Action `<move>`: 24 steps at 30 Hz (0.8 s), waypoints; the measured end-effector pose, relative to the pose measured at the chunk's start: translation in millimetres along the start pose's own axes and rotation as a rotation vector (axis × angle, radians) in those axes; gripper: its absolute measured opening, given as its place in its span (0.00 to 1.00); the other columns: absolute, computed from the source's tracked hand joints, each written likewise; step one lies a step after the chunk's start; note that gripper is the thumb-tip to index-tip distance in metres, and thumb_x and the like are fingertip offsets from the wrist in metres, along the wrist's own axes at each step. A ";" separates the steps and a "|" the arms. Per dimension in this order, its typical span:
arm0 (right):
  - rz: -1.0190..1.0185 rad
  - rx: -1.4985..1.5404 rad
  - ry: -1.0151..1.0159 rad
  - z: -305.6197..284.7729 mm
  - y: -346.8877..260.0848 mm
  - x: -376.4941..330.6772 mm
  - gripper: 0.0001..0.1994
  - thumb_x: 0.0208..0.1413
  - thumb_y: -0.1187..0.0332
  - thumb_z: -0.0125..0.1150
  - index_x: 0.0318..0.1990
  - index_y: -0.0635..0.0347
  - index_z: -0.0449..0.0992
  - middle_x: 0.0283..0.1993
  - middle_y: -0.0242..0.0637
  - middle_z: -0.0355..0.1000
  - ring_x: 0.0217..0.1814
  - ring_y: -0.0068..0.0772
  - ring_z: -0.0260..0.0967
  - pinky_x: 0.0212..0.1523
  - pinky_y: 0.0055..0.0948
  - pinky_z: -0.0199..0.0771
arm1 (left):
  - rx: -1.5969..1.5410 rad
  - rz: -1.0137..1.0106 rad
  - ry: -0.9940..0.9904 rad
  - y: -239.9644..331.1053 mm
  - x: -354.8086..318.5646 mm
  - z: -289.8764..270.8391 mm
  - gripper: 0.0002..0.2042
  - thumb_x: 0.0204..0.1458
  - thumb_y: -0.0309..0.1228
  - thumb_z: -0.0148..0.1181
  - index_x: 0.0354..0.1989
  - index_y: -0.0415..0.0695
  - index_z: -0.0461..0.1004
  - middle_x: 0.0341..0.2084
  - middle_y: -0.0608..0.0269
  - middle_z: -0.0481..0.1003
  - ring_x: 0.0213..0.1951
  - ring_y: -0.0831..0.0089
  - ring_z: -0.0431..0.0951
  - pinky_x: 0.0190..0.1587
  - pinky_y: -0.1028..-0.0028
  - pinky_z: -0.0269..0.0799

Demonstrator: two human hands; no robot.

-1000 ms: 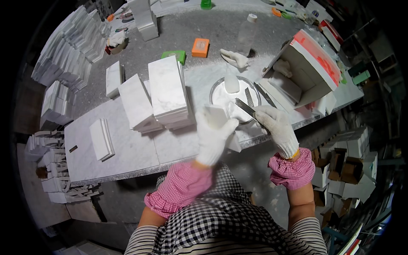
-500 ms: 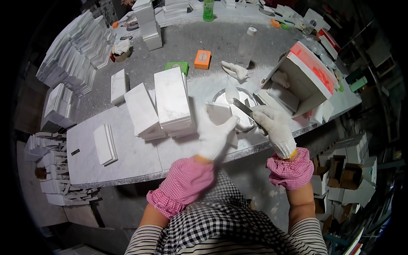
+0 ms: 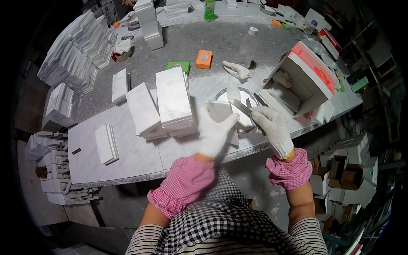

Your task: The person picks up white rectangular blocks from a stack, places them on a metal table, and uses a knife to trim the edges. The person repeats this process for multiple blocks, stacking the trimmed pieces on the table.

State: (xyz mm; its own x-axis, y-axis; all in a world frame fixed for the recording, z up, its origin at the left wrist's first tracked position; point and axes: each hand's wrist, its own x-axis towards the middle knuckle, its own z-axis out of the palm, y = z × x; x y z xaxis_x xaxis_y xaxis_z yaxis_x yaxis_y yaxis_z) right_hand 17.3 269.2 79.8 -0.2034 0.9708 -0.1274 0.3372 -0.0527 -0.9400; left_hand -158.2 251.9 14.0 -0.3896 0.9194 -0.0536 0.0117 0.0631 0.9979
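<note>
The left hand (image 3: 214, 135), in a white glove, pinches a pale tile (image 3: 220, 111) between thumb and fingers, holding it tilted near the front edge of the table (image 3: 180, 40). The right hand (image 3: 274, 131), also gloved, pinches a dark, flat tool (image 3: 241, 108) with its fingers close together; the tool points past the tile toward the bowl (image 3: 253, 93) (whether it touches either, I cannot tell). The bowl, partly hidden by the tile, contains something white. A stack (image 3: 172, 91) of tiles stands just left of the left hand. Beyond the bowl are a loose glove (image 3: 236, 70), an upright bottle (image 3: 247, 49) and 2 small boxes, 1 orange (image 3: 204, 59) and 1 green (image 3: 177, 66). A carton (image 3: 313, 71) lies open to the right of the bowl.
</note>
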 end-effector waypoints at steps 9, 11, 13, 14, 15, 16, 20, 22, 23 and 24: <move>-0.047 -0.055 0.025 3.3 -2.6 0.6 0.15 0.66 0.63 0.59 0.48 0.68 0.83 0.32 0.33 0.76 0.30 0.20 0.70 0.32 0.24 0.70 | 0.033 -0.018 0.004 4.9 -1.4 -0.2 0.44 0.43 0.44 0.79 0.63 0.30 0.62 0.51 0.47 0.75 0.53 0.62 0.76 0.57 0.64 0.73; -0.042 -0.049 0.027 3.6 -2.2 0.3 0.15 0.66 0.64 0.59 0.48 0.68 0.82 0.32 0.33 0.76 0.30 0.21 0.70 0.32 0.25 0.70 | -0.022 -0.042 -0.022 7.4 -1.9 0.0 0.45 0.43 0.44 0.79 0.64 0.30 0.62 0.52 0.47 0.74 0.54 0.61 0.76 0.57 0.65 0.73; -0.032 -0.039 0.020 4.2 -1.3 0.3 0.15 0.66 0.64 0.59 0.47 0.69 0.82 0.32 0.34 0.76 0.30 0.21 0.70 0.32 0.25 0.70 | -0.033 -0.055 -0.032 7.5 -1.7 0.1 0.45 0.43 0.44 0.80 0.64 0.30 0.61 0.52 0.46 0.74 0.54 0.61 0.76 0.58 0.65 0.73; -0.039 -0.037 0.024 4.6 -0.4 0.6 0.15 0.66 0.64 0.59 0.47 0.69 0.82 0.33 0.34 0.76 0.30 0.21 0.70 0.32 0.25 0.71 | -0.016 -0.055 -0.030 6.8 -1.3 -0.2 0.45 0.43 0.43 0.80 0.65 0.29 0.61 0.52 0.46 0.74 0.54 0.61 0.76 0.58 0.65 0.73; -0.046 -0.034 0.028 5.0 0.8 1.1 0.15 0.66 0.64 0.59 0.47 0.69 0.82 0.33 0.35 0.76 0.30 0.21 0.70 0.32 0.25 0.71 | 0.000 -0.056 -0.027 6.4 -0.9 -0.5 0.45 0.44 0.43 0.80 0.65 0.29 0.61 0.52 0.46 0.74 0.54 0.61 0.76 0.58 0.65 0.73; -0.053 -0.032 0.032 5.3 1.3 1.2 0.15 0.66 0.64 0.59 0.47 0.69 0.82 0.33 0.35 0.76 0.30 0.22 0.70 0.32 0.26 0.71 | 0.007 -0.052 -0.027 6.2 -0.8 -0.8 0.45 0.44 0.43 0.80 0.65 0.29 0.61 0.52 0.46 0.74 0.54 0.61 0.76 0.58 0.65 0.73; -0.072 -0.056 0.047 6.6 0.8 0.9 0.15 0.66 0.64 0.59 0.47 0.69 0.82 0.33 0.36 0.76 0.30 0.22 0.71 0.33 0.27 0.71 | 0.011 -0.033 -0.019 2.3 0.3 -0.5 0.46 0.43 0.43 0.80 0.65 0.29 0.61 0.53 0.46 0.74 0.55 0.61 0.76 0.58 0.65 0.74; -0.062 -0.062 0.034 8.1 3.5 1.8 0.15 0.65 0.64 0.60 0.47 0.69 0.82 0.33 0.36 0.77 0.30 0.23 0.71 0.33 0.27 0.72 | 0.008 -0.039 -0.023 1.4 0.6 -1.0 0.47 0.43 0.43 0.80 0.66 0.29 0.60 0.53 0.46 0.74 0.55 0.61 0.76 0.58 0.65 0.73; -0.061 -0.062 0.040 8.0 4.9 2.3 0.15 0.65 0.64 0.60 0.47 0.69 0.82 0.33 0.36 0.77 0.30 0.23 0.71 0.34 0.27 0.72 | 0.007 -0.052 -0.033 2.8 1.0 -1.5 0.47 0.43 0.44 0.80 0.67 0.29 0.60 0.53 0.46 0.74 0.55 0.61 0.76 0.58 0.65 0.73; -0.061 -0.063 0.046 7.7 6.2 3.0 0.15 0.65 0.64 0.59 0.47 0.69 0.81 0.33 0.36 0.77 0.31 0.24 0.72 0.34 0.28 0.72 | 0.006 -0.065 -0.044 3.7 1.1 -1.5 0.48 0.43 0.44 0.80 0.67 0.30 0.60 0.54 0.46 0.74 0.56 0.60 0.76 0.59 0.65 0.73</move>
State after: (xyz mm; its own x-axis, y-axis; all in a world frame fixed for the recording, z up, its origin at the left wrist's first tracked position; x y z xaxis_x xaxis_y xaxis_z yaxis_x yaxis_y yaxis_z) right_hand 11.7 270.0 71.1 -0.1836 0.9815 -0.0549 0.3832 0.0200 -0.9235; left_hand -160.1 252.6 17.7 -0.3494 0.9293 -0.1200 -0.0067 0.1256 0.9921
